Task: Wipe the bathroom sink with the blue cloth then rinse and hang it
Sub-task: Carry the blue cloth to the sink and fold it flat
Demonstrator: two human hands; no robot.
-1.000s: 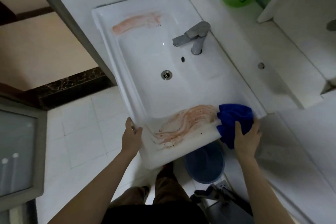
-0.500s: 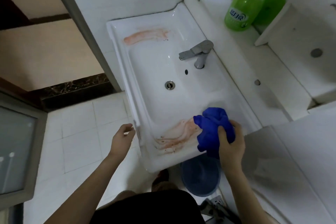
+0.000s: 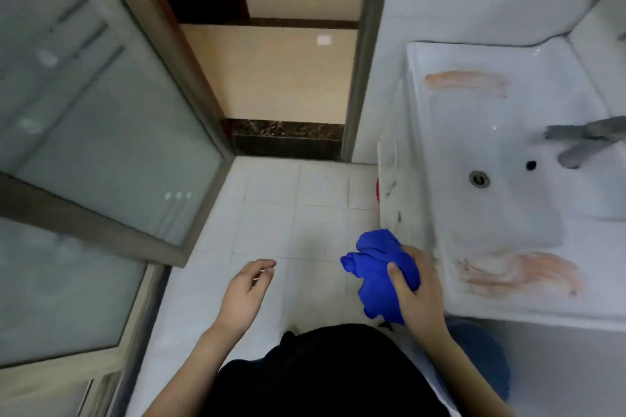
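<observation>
While motion smears the head view, I log the right hand [image 3: 418, 294] at 5 o'clock of frame, fingers and thumb curled round the bunched blue cloth [image 3: 376, 274], which is off the sink [image 3: 508, 132], just beside its near outer corner and over the floor tiles [image 3: 288, 213]. The left hand [image 3: 245, 291], at 7 o'clock, holds nothing, its fingers loosely bent above the tiles. The sink fills 3 o'clock: one orange smear [image 3: 518, 272] on the near ledge, another [image 3: 465, 82] on the far ledge, and the drain [image 3: 479, 178] between them.
</observation>
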